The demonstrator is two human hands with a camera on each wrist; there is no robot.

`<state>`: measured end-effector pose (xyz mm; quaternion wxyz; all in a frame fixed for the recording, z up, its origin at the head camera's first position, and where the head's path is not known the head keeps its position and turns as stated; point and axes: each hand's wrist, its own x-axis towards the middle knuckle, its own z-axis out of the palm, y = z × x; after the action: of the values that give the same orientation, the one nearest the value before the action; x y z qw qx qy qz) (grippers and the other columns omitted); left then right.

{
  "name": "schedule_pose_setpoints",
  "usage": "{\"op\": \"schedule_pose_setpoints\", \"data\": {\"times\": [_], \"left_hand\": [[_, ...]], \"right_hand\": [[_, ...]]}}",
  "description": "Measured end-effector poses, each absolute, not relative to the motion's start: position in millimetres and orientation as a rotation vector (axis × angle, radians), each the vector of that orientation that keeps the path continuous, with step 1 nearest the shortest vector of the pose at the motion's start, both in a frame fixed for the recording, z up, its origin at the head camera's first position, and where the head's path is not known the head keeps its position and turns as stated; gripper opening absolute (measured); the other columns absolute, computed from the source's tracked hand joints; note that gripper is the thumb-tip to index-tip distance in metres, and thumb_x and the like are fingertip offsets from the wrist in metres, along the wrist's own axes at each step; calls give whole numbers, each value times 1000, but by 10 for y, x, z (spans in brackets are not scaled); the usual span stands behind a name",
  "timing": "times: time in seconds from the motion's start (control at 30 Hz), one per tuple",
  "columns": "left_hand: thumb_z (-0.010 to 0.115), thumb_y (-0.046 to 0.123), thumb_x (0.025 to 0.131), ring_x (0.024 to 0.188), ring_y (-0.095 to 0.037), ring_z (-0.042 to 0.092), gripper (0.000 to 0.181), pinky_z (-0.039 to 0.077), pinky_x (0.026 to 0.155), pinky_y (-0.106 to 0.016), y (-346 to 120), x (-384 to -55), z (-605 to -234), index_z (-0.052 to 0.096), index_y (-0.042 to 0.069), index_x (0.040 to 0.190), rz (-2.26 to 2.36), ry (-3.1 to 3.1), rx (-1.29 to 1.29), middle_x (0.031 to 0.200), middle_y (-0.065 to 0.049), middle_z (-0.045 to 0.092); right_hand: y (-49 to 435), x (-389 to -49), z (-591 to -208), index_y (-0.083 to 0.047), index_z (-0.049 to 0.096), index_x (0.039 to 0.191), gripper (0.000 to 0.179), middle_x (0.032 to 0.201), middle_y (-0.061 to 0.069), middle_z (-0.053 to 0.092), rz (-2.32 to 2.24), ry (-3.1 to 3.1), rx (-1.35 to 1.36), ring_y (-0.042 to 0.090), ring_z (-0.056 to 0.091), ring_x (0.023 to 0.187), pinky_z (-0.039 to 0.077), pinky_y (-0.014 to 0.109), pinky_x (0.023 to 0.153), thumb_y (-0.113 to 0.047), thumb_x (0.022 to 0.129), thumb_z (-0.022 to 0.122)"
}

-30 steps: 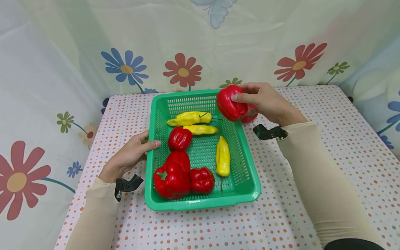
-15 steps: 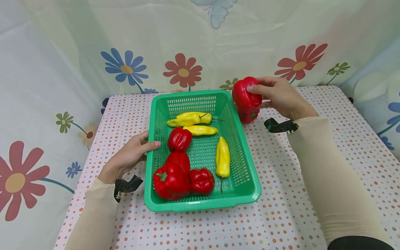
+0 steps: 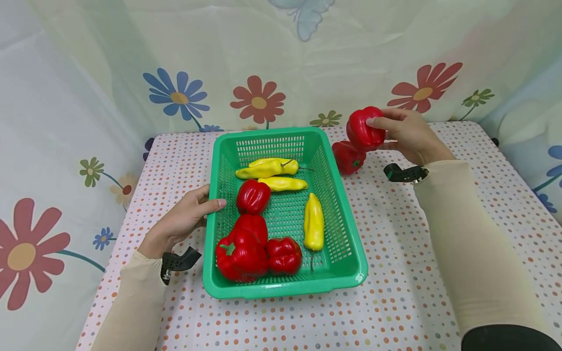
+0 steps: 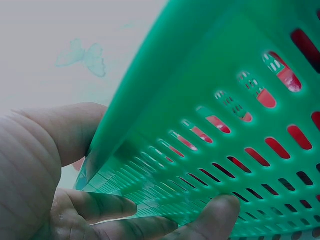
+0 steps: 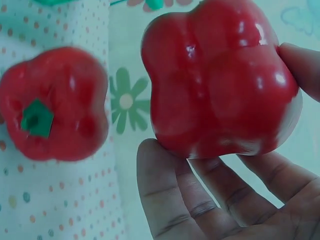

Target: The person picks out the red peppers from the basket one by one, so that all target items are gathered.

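Observation:
My left hand grips the left rim of a green plastic basket, thumb over the edge and fingers against the outer wall, as the left wrist view shows. Beyond the basket's right side, my right hand holds a red bell pepper between thumb and fingers. A second red bell pepper, with a green stem, lies on the table beside the basket, just below the held one in the head view. Inside the basket, red bell peppers cluster at the front left. Yellow peppers lie at the back and right.
A dotted cloth covers the table. A flower-printed curtain hangs behind the table's back edge and along its sides. Each wrist carries a black camera mount.
My right hand has carried its red bell pepper rightward from over the basket's right rim, past the one lying on the table. The left hand has stayed on the rim.

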<state>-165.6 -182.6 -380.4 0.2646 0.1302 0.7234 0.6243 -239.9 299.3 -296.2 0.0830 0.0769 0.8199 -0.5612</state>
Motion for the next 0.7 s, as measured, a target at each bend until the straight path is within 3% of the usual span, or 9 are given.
{"op": "schedule_pose_setpoints", "data": {"times": [0.47,0.7], "left_hand": [[58,20,107,110,-38,73,59,64,84,-51,-1829,-1645,-3822,36,1,158,1701,1937,346,142,-29,58],[58,20,107,109,-38,73,60,64,82,-52,-1835,-1657,-3822,35,2,160,1697,1953,359,141,-29,58]], "right_hand": [[3251,-2477,-3166,-16,25,167,92,159,9,34,-1734,2409,383,16,49,115,61,16,75,-52,95,70],[3357,-2475,-3331,-17,22,168,95,164,10,30,-1687,2449,461,14,46,117,59,15,79,-56,95,68]]}}
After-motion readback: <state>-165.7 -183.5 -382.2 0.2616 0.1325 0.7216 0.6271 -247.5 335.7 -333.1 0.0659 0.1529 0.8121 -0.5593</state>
